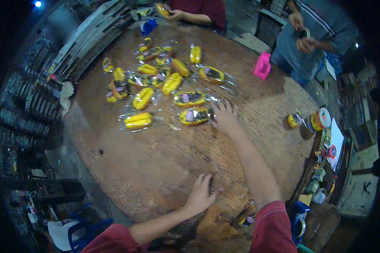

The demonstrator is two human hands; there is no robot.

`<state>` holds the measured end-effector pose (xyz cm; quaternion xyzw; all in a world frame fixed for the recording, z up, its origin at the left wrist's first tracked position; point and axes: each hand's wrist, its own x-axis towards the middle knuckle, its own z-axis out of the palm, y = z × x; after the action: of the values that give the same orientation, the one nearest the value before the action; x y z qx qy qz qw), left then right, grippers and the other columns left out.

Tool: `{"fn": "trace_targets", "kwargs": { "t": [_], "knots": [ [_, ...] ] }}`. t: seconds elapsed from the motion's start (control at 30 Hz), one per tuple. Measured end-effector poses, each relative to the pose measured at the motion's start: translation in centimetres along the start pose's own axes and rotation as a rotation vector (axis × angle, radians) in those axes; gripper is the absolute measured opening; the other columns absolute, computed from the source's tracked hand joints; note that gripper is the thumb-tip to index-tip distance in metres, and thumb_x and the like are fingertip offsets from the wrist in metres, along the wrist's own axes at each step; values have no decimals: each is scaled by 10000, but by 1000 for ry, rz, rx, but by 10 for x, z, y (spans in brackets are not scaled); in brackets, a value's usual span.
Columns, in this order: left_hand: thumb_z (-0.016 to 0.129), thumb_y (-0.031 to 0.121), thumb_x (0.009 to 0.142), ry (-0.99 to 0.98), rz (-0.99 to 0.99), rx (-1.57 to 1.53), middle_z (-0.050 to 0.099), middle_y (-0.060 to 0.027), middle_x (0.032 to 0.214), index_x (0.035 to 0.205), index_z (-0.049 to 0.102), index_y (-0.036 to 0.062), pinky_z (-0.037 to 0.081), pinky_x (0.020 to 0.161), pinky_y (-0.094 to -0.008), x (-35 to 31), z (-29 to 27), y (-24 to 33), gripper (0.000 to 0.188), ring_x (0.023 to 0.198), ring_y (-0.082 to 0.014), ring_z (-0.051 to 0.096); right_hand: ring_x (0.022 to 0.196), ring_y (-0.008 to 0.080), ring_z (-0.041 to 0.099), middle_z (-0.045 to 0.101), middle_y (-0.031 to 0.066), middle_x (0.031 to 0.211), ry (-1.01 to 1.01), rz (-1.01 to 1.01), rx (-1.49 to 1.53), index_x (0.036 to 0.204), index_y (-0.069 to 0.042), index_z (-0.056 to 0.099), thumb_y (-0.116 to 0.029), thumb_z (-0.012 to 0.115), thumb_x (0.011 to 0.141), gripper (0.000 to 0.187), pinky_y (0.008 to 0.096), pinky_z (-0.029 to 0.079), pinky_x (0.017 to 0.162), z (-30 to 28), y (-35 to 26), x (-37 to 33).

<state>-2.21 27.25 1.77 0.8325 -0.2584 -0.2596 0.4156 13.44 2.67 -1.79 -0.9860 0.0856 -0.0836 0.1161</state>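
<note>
Right hand (226, 120): fingertips overlap the wrapper end of an oblong yellow bun with dark topping (193, 116); glare on the clear film blurs the edge, contact indeterminate. Left hand (202, 197): palm hidden from above. Both dark red cloth sleeves (273, 223) cut off by lower edge. Person in dark red top (200, 9): head cut off by upper edge. Person in grey striped shirt (325, 25): likewise cut off; small round dark-and-pale object (305, 33) in hands, too small to identify. Round grey patch (61, 27), upper left: blurred, unidentifiable.
</note>
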Motion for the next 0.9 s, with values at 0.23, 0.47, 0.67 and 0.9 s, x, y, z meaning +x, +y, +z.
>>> {"fn": "trace_targets", "kwargs": {
  "t": [0.23,0.47,0.67,0.9],
  "knots": [
    [764,393,878,297,-80,116,457,-280,1407,1453,421,13,356,1128,-506,-20,-144,-64,770,1311,-453,453,1186,304,521,594,64,1130,124,-217,-55,1104,-143,678,-132,716,823,284,544,342,1090,-54,-86,-38],
    [885,358,745,-238,142,-257,625,-204,1252,1368,549,9,469,1034,-437,30,-200,-90,789,1182,-328,603,1260,333,502,552,115,1265,-272,-263,268,1216,-122,625,-213,694,855,378,504,342,1130,-117,-198,-90],
    [675,162,957,-428,-128,-530,691,-113,1118,1229,632,-37,515,860,-318,17,-206,-143,340,986,-152,645,1307,349,511,453,207,1467,182,644,1416,1550,-89,336,-424,634,996,712,464,417,1114,-41,-263,-135],
    [654,208,977,211,322,296,670,-177,1074,1292,579,-46,496,938,-383,19,-214,-149,412,1012,-307,645,1223,253,569,569,155,1338,149,667,977,1431,-45,492,-412,632,1005,580,387,483,1028,-64,-247,-216]
  ]
}}
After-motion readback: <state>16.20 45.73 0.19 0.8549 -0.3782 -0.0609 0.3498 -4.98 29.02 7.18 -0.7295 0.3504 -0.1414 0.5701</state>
